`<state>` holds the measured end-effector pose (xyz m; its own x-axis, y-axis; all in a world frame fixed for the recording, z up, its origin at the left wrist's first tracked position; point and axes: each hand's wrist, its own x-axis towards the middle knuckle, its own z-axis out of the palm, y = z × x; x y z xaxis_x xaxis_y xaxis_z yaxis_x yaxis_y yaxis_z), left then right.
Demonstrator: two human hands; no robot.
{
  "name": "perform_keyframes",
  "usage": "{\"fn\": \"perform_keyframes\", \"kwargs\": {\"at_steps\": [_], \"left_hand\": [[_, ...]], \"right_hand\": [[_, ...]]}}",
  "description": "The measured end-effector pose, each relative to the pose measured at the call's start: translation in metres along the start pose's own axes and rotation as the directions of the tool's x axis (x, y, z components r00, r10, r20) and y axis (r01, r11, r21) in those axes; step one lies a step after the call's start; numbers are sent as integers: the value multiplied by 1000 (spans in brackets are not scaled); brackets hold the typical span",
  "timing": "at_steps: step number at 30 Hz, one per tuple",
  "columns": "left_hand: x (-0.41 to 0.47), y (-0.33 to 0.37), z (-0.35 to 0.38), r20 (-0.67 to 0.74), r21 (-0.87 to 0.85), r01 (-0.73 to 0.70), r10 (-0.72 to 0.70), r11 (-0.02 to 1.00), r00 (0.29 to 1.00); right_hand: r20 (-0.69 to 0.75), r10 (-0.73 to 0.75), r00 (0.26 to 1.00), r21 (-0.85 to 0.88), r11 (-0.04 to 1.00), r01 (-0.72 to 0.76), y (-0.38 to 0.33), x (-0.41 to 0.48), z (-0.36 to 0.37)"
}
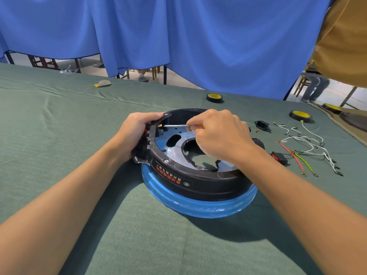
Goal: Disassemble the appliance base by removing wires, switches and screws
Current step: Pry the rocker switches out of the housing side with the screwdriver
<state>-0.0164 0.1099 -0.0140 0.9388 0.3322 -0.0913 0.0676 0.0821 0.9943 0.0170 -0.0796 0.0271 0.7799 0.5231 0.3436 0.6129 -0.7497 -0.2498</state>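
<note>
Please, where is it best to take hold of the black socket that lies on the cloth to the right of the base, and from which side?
Probably pinch the socket across its blocky middle, coming from above. It lies alone on the cloth, apart from the white wires, so fingers should fit on both sides. Its thin end flanges look like a poorer grip.

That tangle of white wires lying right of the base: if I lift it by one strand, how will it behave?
Probably floppy: the white wires lie in loose curves on the green cloth. They would likely come up as one clump, since the strands cross and loop over each other. Likely light too, being thin with only small end terminals.
</note>
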Motion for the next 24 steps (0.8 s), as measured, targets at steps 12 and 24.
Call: {"fn": "perform_keyframes", "kwargs": {"at_steps": [12,24], "left_hand": [[0,1,0,13,-26,25,-24,999,1000],[5,0,-1,-17,24,-72,73,997,997]], "right_hand": [[21,-13,1000,17,1000,12,-2,1,2],[31,-56,998,42,998,55,3,-6,-14]]}}
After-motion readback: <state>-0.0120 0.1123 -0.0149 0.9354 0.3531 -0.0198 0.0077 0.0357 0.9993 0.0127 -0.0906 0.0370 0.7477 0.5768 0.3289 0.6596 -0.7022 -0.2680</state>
